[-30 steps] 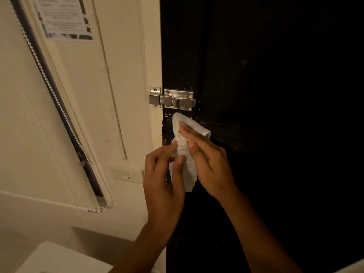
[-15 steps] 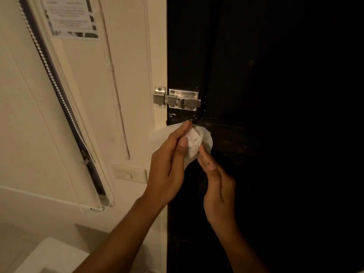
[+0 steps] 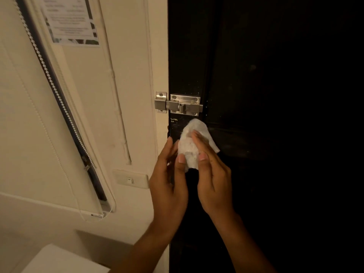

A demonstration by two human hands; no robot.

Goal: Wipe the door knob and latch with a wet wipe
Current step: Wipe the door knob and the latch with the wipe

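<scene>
A white wet wipe [image 3: 190,143] is bunched up between my two hands, just below the metal sliding latch [image 3: 178,105]. My left hand [image 3: 169,180] pinches its left side with thumb and fingers. My right hand [image 3: 211,174] presses its fingers over the front of the wipe. The latch is bolted across the gap between the dark door [image 3: 266,134] and the cream frame, a little above the wipe and untouched. No door knob can be seen; the spot behind the wipe and hands is hidden.
A cream wall with a light switch [image 3: 131,179] lies left of the door. A window blind [image 3: 25,125] with a bead chain and a posted paper notice [image 3: 71,20] fill the left side. A white surface [image 3: 59,261] sits at the bottom left.
My right hand has risen from below the wipe to press on its front. The wipe has been folded into a tighter bunch, and my left hand has shifted lower along its left side.
</scene>
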